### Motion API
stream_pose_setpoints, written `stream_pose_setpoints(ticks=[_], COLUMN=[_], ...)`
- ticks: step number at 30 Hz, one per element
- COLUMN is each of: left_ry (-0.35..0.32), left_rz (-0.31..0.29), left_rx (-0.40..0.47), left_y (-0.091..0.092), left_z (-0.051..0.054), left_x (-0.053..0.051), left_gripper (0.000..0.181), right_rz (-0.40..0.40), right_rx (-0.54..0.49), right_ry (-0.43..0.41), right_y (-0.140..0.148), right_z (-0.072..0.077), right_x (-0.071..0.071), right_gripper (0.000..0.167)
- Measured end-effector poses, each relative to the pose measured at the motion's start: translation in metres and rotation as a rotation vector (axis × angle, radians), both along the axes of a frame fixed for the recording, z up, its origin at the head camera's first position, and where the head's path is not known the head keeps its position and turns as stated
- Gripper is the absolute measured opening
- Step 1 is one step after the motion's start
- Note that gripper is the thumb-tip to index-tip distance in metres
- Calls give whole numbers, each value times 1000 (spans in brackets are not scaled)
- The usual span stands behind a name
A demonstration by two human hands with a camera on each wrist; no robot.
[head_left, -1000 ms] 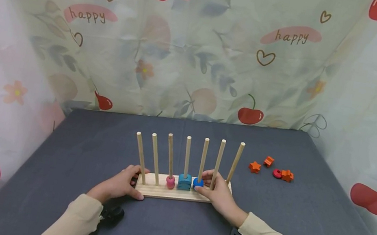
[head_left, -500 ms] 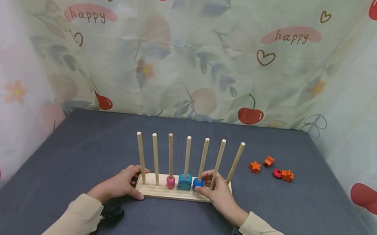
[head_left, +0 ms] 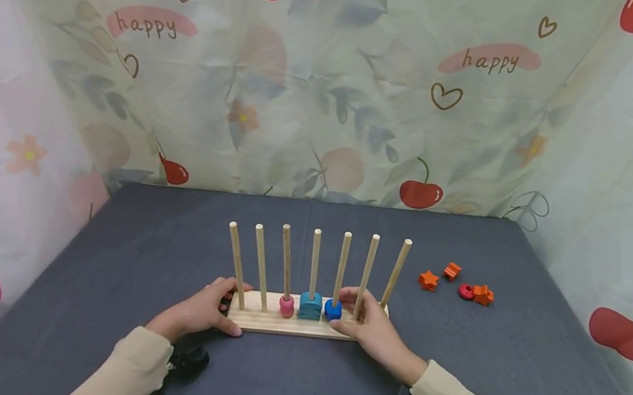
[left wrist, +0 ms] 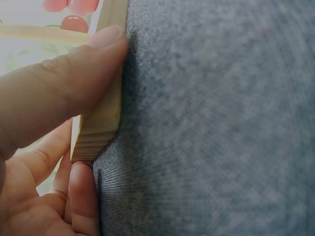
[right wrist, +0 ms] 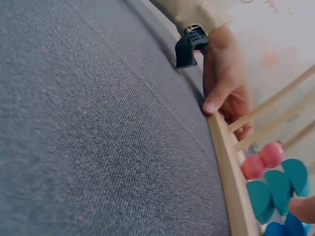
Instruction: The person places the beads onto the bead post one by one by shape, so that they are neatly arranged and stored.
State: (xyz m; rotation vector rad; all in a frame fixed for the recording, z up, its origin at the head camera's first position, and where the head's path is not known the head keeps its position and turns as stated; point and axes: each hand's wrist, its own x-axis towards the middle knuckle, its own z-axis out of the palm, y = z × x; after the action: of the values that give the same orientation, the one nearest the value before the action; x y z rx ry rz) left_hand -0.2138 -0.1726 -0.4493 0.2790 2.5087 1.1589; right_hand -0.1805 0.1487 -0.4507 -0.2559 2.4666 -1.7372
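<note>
A pale wooden pegboard [head_left: 272, 323] with several upright pegs stands on the dark cloth. My left hand [head_left: 202, 306] grips its left end, thumb along the front edge and fingers behind. In the left wrist view the thumb lies across the wooden edge. Pink beads [head_left: 287, 307] sit on the third peg from the left, teal pieces [head_left: 310, 307] on the fourth and blue beads [head_left: 332, 309] on the fifth. My right hand [head_left: 370, 327] is around the sixth peg, fingers spread apart, with the thumb tip just right of the blue beads. Whether a finger touches them is hard to tell.
Right of the pegboard lie an orange star piece [head_left: 428, 281], another orange piece [head_left: 451, 271], a red ring bead [head_left: 466, 292] and a further orange piece [head_left: 482, 295]. A printed curtain [head_left: 316, 121] hangs behind the table and on both sides.
My right hand has loosened from the blue beads and shifted slightly to the right. The beads stay on their peg. The left hand keeps its grip on the pegboard.
</note>
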Motion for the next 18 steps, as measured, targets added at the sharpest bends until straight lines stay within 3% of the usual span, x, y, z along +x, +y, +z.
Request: stream_pose_setpoints(ticks=[5,9,14,18], left_ry=[5,13,14,16], left_rz=[-2,-4,-8,-17], left_rx=[10,17,9,2], left_y=[0,0,0,0], left_z=[0,1,1,1], left_x=[1,2,1,0], left_gripper=[72,72,72,71], right_rz=[63,90,171,260], right_rx=[73,106,110,107], right_ry=[-39,-92,-132,-126], right_y=[10,19,35,54], right_z=[7,16,29,42], right_x=[9,19,29,32], right_gripper=[77,85,82,69])
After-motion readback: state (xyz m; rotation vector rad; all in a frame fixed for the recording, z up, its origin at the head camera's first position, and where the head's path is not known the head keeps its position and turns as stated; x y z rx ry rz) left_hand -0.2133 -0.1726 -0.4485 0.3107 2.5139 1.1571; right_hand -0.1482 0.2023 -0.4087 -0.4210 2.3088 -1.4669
